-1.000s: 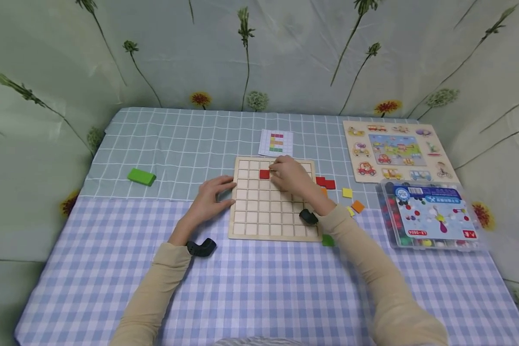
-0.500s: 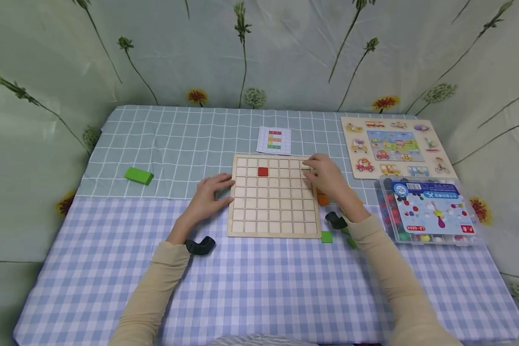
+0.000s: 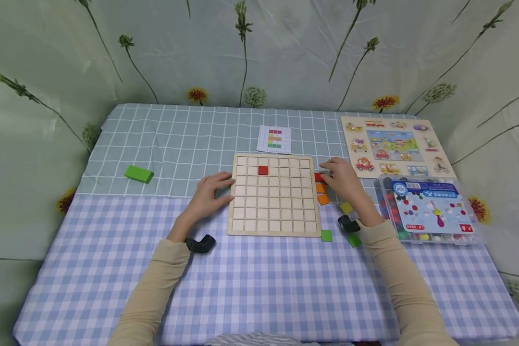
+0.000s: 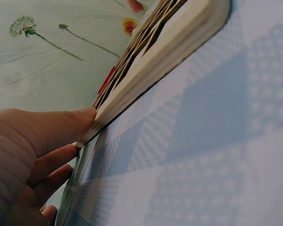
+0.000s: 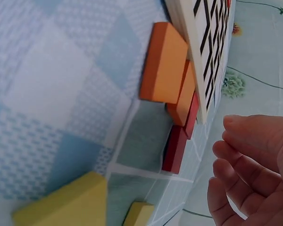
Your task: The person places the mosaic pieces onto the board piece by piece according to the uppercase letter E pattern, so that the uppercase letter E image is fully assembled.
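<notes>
My left hand rests at the left side of the wooden grid board, thumb and fingertips against its edge. In the left wrist view the thumb touches the board's rim. One red square tile sits in a cell of the second row. To the right of the board, my right hand hovers by the red tiles, its fingers loosely bent with nothing between them. Two orange tiles lie beside the reds, along the board's right edge.
Yellow tiles and green tiles lie right of the board. A pattern card is behind it. A picture puzzle and a clear plastic box stand at the right; a green block lies far left.
My right hand has moved rightward from over the board, beside the placed red tile, to the loose tiles off its right edge. My left hand stays at the board's left edge.
</notes>
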The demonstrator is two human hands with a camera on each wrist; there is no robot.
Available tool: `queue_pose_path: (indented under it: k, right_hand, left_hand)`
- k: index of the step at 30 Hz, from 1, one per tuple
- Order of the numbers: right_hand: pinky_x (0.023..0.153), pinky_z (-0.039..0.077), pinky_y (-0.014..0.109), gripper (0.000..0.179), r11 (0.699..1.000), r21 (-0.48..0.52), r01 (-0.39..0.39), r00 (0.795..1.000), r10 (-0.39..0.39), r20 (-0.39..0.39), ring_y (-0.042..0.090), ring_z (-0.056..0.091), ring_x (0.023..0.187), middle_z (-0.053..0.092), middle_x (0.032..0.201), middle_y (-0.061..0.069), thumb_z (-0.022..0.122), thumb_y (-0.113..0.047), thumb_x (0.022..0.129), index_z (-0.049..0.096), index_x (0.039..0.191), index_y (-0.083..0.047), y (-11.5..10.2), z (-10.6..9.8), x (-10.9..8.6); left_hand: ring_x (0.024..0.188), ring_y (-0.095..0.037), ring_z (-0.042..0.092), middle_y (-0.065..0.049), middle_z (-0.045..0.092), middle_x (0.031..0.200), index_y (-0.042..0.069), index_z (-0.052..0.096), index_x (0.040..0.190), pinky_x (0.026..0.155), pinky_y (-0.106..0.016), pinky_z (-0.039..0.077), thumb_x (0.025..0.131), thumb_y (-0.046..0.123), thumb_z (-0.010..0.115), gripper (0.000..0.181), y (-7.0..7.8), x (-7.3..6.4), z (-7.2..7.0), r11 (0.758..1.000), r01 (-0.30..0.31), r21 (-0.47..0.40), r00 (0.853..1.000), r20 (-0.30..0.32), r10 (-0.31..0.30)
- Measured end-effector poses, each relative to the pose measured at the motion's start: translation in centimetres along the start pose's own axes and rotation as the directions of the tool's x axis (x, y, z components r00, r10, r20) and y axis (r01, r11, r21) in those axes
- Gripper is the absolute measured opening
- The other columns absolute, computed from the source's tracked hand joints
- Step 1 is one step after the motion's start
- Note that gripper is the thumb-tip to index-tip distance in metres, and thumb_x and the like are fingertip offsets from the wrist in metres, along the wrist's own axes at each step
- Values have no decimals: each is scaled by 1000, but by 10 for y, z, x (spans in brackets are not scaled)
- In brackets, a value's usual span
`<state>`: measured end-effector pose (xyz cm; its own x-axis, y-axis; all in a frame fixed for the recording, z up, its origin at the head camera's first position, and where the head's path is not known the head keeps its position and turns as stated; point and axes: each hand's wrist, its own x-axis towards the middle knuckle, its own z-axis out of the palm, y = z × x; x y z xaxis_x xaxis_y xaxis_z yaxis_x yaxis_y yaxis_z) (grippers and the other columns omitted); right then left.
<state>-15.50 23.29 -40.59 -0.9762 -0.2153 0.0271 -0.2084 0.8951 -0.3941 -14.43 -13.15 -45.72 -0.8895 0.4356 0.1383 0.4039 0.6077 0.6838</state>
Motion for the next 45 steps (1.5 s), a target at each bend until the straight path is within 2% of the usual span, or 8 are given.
queue_pose_path:
  k: [7,19,31,37,45]
  right_hand:
    - [79,49,45,31,999,11,31,999,-32,25,34,56,92,61,109,25,62,-6,88,63,115,8,4,3,0]
    - [82,49,45,30,1000,-14,14,994,-12,111,33,56,93,62,109,23,63,-4,86,64,114,6,6,7,2]
    - [72,49,42,25,998,-63,26,995,-20,95,30,55,80,63,98,23,65,-7,86,67,107,7,7,-1,3]
    - [71,49,41,26,996,-58,69,993,-63,97,30,56,80,65,98,23,65,-9,86,67,107,7,-1,-4,8]
    - [71,47,38,27,991,-20,132,987,-129,99,28,55,80,65,99,22,66,-9,85,67,107,6,-21,5,22]
  left_hand:
    - [135,-35,40,-18,50,139,1,58,127,112,-57,19,81,15,71,49,-1,-1,0,1000,-8,-3,1000,-3,8]
    - [135,-35,39,-19,50,139,1,57,127,112,-58,19,81,15,71,49,0,-2,-1,1000,-4,0,1000,-5,4]
    - [135,-34,39,-17,50,139,2,57,127,112,-56,19,82,16,71,50,0,-2,-1,1000,0,-3,1000,0,0]
    - [135,-34,40,-17,50,139,2,58,127,112,-56,20,82,17,71,49,1,-2,-2,1000,-3,10,1000,-1,3]
    - [135,-34,40,-17,50,139,2,58,127,112,-56,20,82,17,71,49,2,-1,-2,1000,-9,2,1000,1,9]
